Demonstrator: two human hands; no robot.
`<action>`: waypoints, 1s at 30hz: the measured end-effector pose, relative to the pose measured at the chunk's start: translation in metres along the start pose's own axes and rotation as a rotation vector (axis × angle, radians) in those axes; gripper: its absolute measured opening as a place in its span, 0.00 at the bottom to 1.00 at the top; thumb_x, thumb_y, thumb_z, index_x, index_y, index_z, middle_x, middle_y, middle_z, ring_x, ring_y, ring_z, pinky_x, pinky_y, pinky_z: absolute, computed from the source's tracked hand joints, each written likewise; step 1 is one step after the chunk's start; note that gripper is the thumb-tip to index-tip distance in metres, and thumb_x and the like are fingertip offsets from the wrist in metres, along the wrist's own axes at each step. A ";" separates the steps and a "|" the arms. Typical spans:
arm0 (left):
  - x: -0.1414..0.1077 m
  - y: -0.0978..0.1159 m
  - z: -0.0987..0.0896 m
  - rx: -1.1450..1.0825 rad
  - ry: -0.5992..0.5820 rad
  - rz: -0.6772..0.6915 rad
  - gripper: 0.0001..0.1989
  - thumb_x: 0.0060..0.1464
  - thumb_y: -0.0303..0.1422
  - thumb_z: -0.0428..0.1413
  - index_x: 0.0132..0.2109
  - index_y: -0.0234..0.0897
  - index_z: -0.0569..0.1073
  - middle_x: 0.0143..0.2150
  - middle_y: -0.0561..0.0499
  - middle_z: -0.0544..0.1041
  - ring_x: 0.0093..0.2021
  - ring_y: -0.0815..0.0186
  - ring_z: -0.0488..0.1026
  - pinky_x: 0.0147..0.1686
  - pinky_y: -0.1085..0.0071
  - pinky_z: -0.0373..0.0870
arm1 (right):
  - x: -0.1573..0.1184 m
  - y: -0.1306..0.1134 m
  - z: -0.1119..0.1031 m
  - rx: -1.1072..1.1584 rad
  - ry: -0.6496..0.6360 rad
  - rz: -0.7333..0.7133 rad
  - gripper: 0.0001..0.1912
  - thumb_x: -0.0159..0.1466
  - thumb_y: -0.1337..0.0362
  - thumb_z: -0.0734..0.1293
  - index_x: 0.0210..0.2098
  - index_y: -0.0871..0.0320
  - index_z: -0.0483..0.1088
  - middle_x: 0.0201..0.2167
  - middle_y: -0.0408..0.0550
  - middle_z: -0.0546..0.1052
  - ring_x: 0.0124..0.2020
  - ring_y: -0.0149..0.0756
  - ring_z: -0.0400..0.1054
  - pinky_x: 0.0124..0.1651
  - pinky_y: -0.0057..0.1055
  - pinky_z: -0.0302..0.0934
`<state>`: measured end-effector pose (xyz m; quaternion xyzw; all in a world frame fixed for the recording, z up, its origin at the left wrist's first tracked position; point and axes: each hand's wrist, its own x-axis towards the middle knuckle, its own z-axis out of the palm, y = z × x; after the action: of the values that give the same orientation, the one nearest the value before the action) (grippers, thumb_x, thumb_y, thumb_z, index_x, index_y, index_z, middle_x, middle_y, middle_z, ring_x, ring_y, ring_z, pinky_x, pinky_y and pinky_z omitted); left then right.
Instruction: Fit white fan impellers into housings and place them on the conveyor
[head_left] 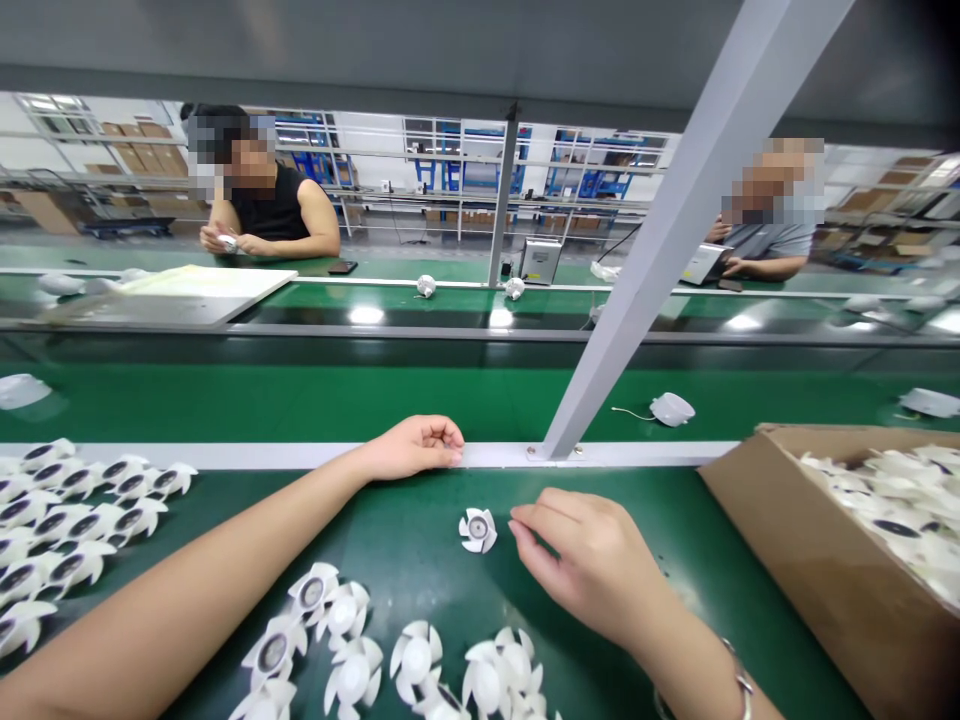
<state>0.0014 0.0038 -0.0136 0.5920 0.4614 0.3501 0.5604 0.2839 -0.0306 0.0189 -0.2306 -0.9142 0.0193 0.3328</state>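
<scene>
On the smooth green desk, one small white plastic fan wheel with curved blades lies alone, its round grey centre facing upward, and neither of the person's hands touches it. Just to the right of this wheel is the right hand, partly open: its fingers are bent, the thumb is a little apart from them, and I see nothing held between. Around the right wrist is a shiny metal bracelet.

Beyond the wheel, and somewhat to its left, the left hand is at the long white metal rail. Its fingers curl loosely toward the palm, with the thumb near the forefinger; whether it is fully closed, or has some small thing inside, I cannot tell.

Nearer to the person than the wheel lies a loose group of similar white fans, some with the grey centre upward, others with the smooth white side upward. Far to the left of the wheel, many more white fans are in crowded rows. Well to its right is an open brown cardboard box, with white fans heaped inside.
</scene>
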 end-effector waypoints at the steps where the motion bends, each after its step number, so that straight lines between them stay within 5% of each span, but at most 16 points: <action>1: 0.000 0.000 0.000 0.004 0.000 0.002 0.17 0.48 0.39 0.68 0.40 0.33 0.73 0.37 0.52 0.75 0.34 0.72 0.71 0.36 0.74 0.66 | 0.000 0.000 0.000 0.001 -0.002 0.005 0.11 0.68 0.69 0.62 0.34 0.57 0.76 0.24 0.41 0.71 0.24 0.29 0.62 0.30 0.31 0.50; 9: 0.001 -0.002 -0.001 0.017 -0.006 0.016 0.18 0.48 0.40 0.67 0.40 0.33 0.73 0.37 0.52 0.75 0.36 0.71 0.72 0.39 0.73 0.67 | -0.002 0.007 0.002 -0.028 -0.121 0.081 0.22 0.68 0.64 0.61 0.18 0.58 0.61 0.17 0.39 0.60 0.20 0.27 0.50 0.26 0.31 0.42; 19: 0.002 -0.007 -0.002 0.022 -0.014 0.026 0.16 0.50 0.39 0.66 0.41 0.34 0.73 0.37 0.52 0.74 0.36 0.72 0.71 0.39 0.73 0.67 | -0.002 0.008 0.001 -0.006 -0.131 0.096 0.21 0.69 0.65 0.61 0.19 0.58 0.58 0.18 0.38 0.57 0.20 0.27 0.48 0.27 0.31 0.40; 30: 0.001 -0.005 -0.001 0.027 0.002 0.033 0.17 0.49 0.39 0.67 0.40 0.34 0.73 0.37 0.52 0.74 0.36 0.71 0.71 0.40 0.72 0.67 | 0.001 -0.002 -0.010 0.270 0.044 0.034 0.17 0.70 0.71 0.59 0.23 0.58 0.60 0.21 0.40 0.57 0.22 0.27 0.50 0.28 0.31 0.43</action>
<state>-0.0002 0.0046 -0.0189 0.6067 0.4568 0.3536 0.5460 0.2885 -0.0334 0.0278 -0.1994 -0.8917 0.1424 0.3806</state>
